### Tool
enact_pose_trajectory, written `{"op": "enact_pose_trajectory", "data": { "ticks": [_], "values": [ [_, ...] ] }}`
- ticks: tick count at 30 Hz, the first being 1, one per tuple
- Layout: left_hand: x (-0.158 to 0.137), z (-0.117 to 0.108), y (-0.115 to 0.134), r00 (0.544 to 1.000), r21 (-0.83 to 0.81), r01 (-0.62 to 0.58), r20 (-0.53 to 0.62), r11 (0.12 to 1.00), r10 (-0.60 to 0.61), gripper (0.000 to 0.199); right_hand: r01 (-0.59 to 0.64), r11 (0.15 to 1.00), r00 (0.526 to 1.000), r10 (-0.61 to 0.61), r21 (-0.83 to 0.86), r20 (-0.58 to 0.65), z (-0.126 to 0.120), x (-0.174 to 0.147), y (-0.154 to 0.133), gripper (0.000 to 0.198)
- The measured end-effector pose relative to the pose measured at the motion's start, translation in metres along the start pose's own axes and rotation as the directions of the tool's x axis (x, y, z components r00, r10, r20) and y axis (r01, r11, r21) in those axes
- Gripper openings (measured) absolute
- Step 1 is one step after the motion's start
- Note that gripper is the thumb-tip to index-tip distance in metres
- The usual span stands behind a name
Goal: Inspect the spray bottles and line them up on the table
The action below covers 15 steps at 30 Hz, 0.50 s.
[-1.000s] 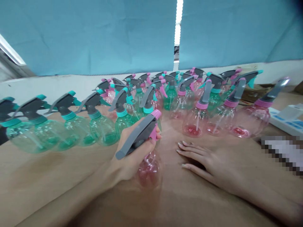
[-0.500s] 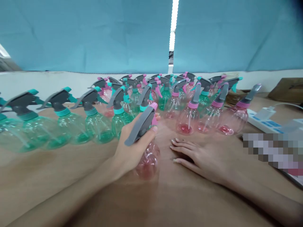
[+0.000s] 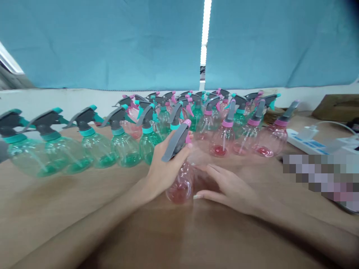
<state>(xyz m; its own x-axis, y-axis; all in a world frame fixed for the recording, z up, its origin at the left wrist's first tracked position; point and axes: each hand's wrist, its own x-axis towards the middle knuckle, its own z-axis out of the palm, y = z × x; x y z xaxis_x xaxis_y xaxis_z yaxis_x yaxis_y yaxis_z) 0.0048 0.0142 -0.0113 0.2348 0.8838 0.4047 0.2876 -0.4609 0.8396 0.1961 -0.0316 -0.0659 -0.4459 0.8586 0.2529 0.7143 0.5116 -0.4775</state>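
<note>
My left hand [image 3: 165, 164] is closed round the neck of a pink spray bottle [image 3: 180, 188] with a grey trigger head and pink nozzle. The bottle is upright, low over or on the table; which one I cannot tell. Just right of it, my right hand [image 3: 227, 186] is open, thumb and fingers apart, with the fingertips close to the bottle's side. Whether they touch it is blurred. Beyond my left hand stands a row of green spray bottles [image 3: 126, 151] with turquoise collars. Farther right are several pink spray bottles [image 3: 221, 140].
More green and pink spray bottles crowd the back of the wooden table [image 3: 134, 231]. A white power strip [image 3: 305, 140] with plugs lies on the right, near a brown box [image 3: 333, 108]. A blue curtain [image 3: 126, 45] hangs behind.
My right hand has lifted from the table and moved left to the held bottle, its thumb spreading away from the fingers. My left hand keeps its grip. The view has turned slightly left.
</note>
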Motion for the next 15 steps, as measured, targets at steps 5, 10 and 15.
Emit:
{"op": "enact_pose_trajectory", "data": {
  "ticks": [5,10,15],
  "values": [
    [-0.004,0.004,0.006,0.999,-0.066,0.004,0.037,0.998,-0.002,0.027,-0.02,0.986,0.999,0.026,0.164,-0.036,0.004,0.009,-0.022,0.075],
    [-0.011,0.005,0.013,0.996,-0.077,-0.071,0.039,0.994,0.075,0.031,-0.044,0.934,0.996,0.067,0.356,-0.052,0.004,0.013,-0.041,0.074],
    [-0.016,0.005,0.012,0.996,-0.09,-0.067,0.049,0.994,0.071,0.027,0.023,0.856,0.997,0.018,0.517,-0.075,0.008,0.013,-0.054,0.073]
  ]
}}
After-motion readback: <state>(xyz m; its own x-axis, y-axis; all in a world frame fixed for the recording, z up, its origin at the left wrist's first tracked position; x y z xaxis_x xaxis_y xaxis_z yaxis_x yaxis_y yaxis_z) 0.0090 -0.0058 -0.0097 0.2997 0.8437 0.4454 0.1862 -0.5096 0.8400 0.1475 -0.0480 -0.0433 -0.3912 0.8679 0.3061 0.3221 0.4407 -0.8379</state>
